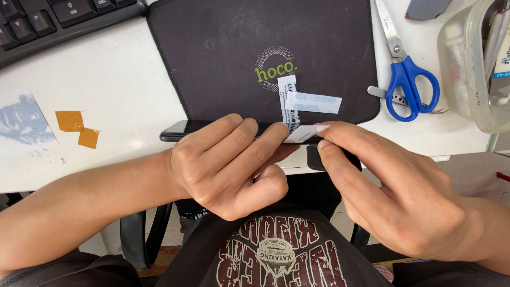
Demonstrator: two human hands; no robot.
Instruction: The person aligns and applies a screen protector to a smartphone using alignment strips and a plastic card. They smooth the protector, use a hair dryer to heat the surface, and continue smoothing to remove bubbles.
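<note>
A black phone (178, 130) is held edge-up at the near edge of the white desk (122, 85). My left hand (228, 165) wraps its fingers over the phone's top edge. My right hand (393, 191) pinches a small white sticker tab (303, 133) at the phone's right part with thumb and forefinger. Two more white sticker strips (305, 101) lie crossed on the black mat (239, 42) just behind the phone.
Blue-handled scissors (409, 79) lie right of the mat. A clear plastic container (473, 64) stands at the far right. A black keyboard (58, 18) sits at the top left. Orange tape pieces (77, 127) and a bluish scrap (24, 119) lie on the desk's left.
</note>
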